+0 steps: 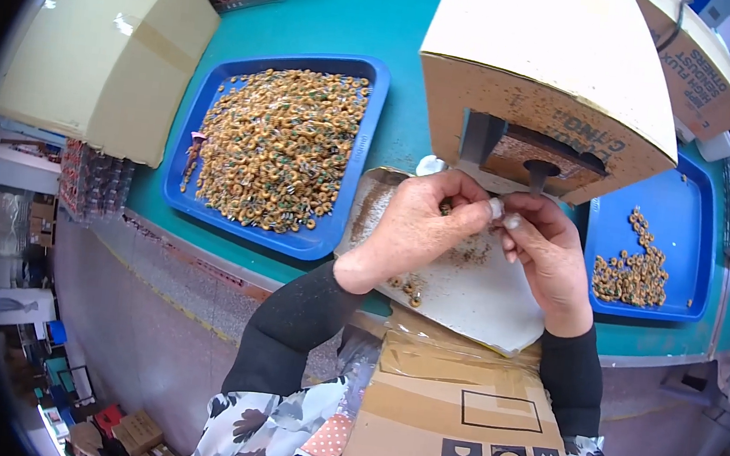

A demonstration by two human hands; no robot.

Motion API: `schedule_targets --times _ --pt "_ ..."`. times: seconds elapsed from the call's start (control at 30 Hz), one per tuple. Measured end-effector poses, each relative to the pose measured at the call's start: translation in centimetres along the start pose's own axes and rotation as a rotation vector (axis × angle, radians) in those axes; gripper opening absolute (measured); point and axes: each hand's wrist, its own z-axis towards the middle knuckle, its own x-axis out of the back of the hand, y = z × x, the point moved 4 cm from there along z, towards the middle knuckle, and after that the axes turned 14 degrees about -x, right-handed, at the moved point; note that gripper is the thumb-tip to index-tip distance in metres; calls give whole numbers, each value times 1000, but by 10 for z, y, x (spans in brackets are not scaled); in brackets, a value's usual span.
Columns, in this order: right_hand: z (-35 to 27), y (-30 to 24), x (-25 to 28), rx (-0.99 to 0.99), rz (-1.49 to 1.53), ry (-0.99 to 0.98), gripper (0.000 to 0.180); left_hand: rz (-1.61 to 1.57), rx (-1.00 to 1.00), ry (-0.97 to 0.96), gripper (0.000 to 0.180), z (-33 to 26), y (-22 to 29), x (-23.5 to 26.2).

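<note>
My left hand (433,213) and my right hand (544,256) meet fingertip to fingertip before a cardboard-covered machine (536,121). Both are closed in a pinch, just below the dark tip (540,171) that shows in the machine's opening. Part of a small ring coil (446,206) shows in the curled fingers of my left hand. What the fingertips of my right hand pinch is too small and covered to make out. Beneath my hands is a white tray (473,302) with brown crumbs and a few loose ring coils (412,291) near my left wrist.
At the left a blue tray (374,122) holds a heap of ring coils (280,148). A second blue tray (695,218) at the right has a smaller pile (631,278). A cardboard box (462,407) stands right before me; a large carton (117,51) is at the far left.
</note>
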Motion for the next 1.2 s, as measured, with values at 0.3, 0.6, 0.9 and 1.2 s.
schedule_targets --times 0.3,0.6,0.9,1.2 --pt "-2 -10 2 35 -18 57 19 352 -525 -64 20 0 21 -3" --pt "-5 -14 5 39 16 -40 19 427 -657 -85 14 -4 33 -11" --pt "-5 -19 4 27 147 -79 17 402 -653 -2 12 -1 47 -17" --pt "-5 -19 1 50 217 -86 16 409 -656 -25 9 4 51 -18"
